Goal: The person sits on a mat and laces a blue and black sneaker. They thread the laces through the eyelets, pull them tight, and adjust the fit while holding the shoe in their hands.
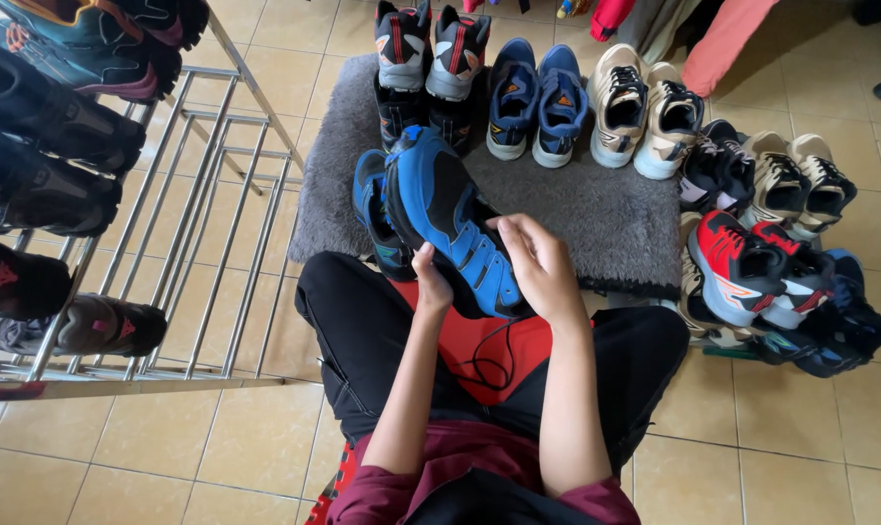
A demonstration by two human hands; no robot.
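A blue sneaker point(450, 228) held over the lap, toe pointing up and away, long axis slanting left, gripped by the left hand point(431, 282) and right hand point(543, 267); grey rug point(596, 214), tiled floor point(791, 428), metal shoe rack point(217, 224)

Blue shoes at lap: 2 point(450, 219), point(370, 209)
Shoes on mat point(596, 219), far edge: 6
Shoes right of mat: approx. 8
Shoe rack point(217, 194): 1

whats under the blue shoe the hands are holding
Under the blue shoe held by the left hand and right hand are the person's lap, a loose black lace and a second blue shoe on the grey mat. Its sole is hidden.
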